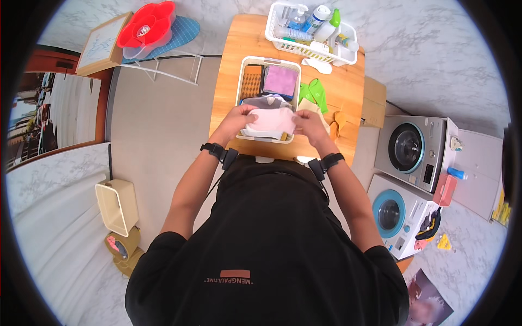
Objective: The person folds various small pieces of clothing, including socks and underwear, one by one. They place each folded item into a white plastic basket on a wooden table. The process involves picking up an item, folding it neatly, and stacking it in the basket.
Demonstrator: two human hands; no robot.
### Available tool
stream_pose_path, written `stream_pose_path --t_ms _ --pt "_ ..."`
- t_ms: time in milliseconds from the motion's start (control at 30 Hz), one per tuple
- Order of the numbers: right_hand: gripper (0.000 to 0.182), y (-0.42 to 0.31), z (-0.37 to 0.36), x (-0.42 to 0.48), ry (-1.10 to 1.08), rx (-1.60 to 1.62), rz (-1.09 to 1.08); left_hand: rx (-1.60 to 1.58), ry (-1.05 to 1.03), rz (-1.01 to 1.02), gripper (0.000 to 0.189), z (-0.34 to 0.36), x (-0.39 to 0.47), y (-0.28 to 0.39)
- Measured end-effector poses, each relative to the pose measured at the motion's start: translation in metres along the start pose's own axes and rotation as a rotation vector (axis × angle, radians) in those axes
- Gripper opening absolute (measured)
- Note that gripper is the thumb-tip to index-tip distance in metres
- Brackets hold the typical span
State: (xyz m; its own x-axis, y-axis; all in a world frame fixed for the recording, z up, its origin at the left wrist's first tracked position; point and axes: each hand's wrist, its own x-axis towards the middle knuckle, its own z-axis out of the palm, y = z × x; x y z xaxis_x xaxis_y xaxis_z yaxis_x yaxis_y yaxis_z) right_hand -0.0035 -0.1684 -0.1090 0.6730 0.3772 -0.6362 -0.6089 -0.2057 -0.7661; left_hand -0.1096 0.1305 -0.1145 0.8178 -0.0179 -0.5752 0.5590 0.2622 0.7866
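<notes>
A pale pink cloth item (271,120) is stretched between my two hands over the near part of a white plastic basket (239,83). My left hand (238,121) pinches its left end, and my right hand (308,124) grips the right end. Inside the basket, an orange-and-brown patterned folded cloth (252,81) lies beside a folded purple cloth (280,79). Grey and white fabric (261,102) shows just beyond the pink item, which partly hides the basket's near contents. Right of the basket are bright green socks (316,93), a cream cloth (308,106) and orange-brown socks (337,124).
The wooden table (240,36) also bears a white basket (281,42) of bottles and a white sock (317,66). Two front-loading washing machines (414,146) stand to the right. Leftward are an ironing board (185,36) with a red container (147,26) and a cream bin (132,203).
</notes>
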Motion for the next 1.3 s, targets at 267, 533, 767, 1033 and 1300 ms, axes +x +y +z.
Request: stream_pose_path --t_ms 267,533,767,1033,1300 --pt "0.026 0.081 0.021 0.02 0.16 -0.399 -0.18 0.647 0.304 0.21 0.034 -0.005 -0.004 -0.05" --pt "0.041 0.035 0.054 -0.017 0.275 -1.103 -0.689 1.246 0.314 0.545 0.028 0.013 -0.028 -0.023" --pt "0.05 0.053 0.044 0.012 -0.109 -1.231 -0.681 1.347 -0.068 0.524 0.03 -0.009 0.008 -0.044" --pt "0.042 0.056 0.052 0.018 -0.044 -1.314 -0.528 1.494 -0.185 0.467 0.036 -0.013 0.02 -0.045" --pt "0.046 0.054 0.047 0.026 -0.097 -1.331 -0.523 1.526 -0.162 0.529 0.044 -0.01 0.017 -0.051"
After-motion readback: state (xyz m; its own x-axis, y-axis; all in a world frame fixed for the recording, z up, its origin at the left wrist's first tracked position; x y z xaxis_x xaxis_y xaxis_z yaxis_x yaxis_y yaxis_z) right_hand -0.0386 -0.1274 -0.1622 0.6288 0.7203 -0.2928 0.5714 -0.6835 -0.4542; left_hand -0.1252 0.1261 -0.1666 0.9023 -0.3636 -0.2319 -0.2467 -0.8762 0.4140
